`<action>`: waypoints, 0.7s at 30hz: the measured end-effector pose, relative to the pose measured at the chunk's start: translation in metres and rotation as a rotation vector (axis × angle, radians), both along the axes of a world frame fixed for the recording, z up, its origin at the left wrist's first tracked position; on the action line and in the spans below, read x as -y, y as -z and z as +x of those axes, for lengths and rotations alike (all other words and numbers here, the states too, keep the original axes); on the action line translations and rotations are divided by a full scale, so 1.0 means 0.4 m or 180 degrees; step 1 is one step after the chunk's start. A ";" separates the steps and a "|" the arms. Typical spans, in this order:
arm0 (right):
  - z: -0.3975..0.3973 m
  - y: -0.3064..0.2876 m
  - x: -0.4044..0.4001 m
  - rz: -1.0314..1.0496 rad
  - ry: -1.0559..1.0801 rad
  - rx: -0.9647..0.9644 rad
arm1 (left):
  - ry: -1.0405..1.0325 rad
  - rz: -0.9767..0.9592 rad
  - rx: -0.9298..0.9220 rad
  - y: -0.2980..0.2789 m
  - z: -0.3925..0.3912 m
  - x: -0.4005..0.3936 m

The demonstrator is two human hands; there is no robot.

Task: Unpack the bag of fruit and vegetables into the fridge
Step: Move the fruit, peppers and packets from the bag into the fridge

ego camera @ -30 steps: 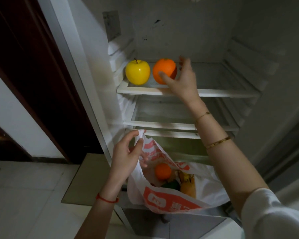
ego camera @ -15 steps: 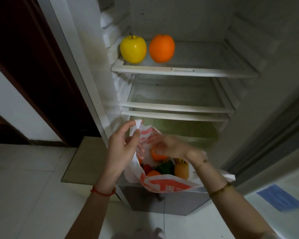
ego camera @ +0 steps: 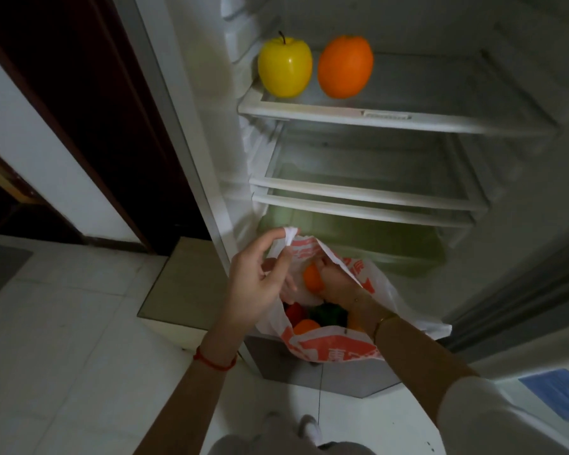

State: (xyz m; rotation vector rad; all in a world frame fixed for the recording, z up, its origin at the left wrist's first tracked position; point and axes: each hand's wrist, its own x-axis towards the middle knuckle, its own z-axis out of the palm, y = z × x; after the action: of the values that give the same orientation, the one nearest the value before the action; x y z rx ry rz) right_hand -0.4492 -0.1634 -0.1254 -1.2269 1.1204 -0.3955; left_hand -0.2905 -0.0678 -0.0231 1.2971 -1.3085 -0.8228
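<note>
A white and orange plastic bag (ego camera: 329, 348) hangs open at the foot of the open fridge. My left hand (ego camera: 257, 284) pinches its rim and holds it up. Inside the bag, my right hand (ego camera: 337, 284) is closed around a small orange fruit (ego camera: 312, 278). Deeper in the bag lie a red item (ego camera: 294, 311), a green one (ego camera: 327, 315) and another orange one (ego camera: 306, 326). On the top shelf (ego camera: 391, 114), a yellow apple (ego camera: 284, 68) and an orange (ego camera: 345, 67) stand side by side at the left.
Two glass shelves (ego camera: 358, 192) sit below the top one, above a greenish drawer space (ego camera: 358, 238). A dark door frame (ego camera: 89, 126) stands at the left. A grey lower fridge panel (ego camera: 322, 376) is under the bag. White floor tiles (ego camera: 63, 323) lie around; a blue patch (ego camera: 562, 395) is at the right.
My right hand left the orange on the top shelf, dropped into the bag and closed on the small orange fruit. The view has tilted down.
</note>
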 end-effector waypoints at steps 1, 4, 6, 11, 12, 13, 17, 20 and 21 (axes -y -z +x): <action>0.000 0.003 0.001 -0.0194 -0.0095 -0.0254 | -0.0015 0.0001 0.0003 0.000 0.003 0.002; -0.005 0.028 0.006 -0.0046 -0.0238 -0.0484 | -0.0028 0.0013 -0.0081 -0.008 0.010 0.008; -0.013 0.048 0.021 0.0054 -0.0049 -0.0643 | -0.0008 0.0021 -0.0137 -0.016 0.015 0.013; -0.010 -0.087 0.019 -0.0721 0.0084 -0.0380 | -0.0025 0.0064 -0.0110 -0.027 0.025 0.032; -0.013 -0.111 0.014 -0.0851 0.0153 -0.0274 | -0.0028 0.0067 -0.0112 -0.028 0.027 0.037; -0.015 -0.136 0.008 -0.0968 0.0267 -0.0171 | -0.0029 0.0061 -0.0103 -0.029 0.028 0.042; -0.032 -0.209 -0.014 -0.1343 0.0635 -0.0120 | -0.0068 0.0093 -0.0093 -0.040 0.023 0.061; -0.051 -0.264 -0.036 -0.2194 0.0834 -0.0262 | -0.0125 0.0143 -0.0032 -0.045 0.014 0.075; -0.059 -0.287 -0.044 -0.2472 0.0858 -0.0301 | -0.0139 0.0162 -0.0008 -0.043 0.013 0.081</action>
State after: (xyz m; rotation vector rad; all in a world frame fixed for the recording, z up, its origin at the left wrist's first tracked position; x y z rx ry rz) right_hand -0.4727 -0.1458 -0.0105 -1.7779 1.2633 -1.0551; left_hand -0.2853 -0.1001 -0.0059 1.3598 -1.2601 -0.8317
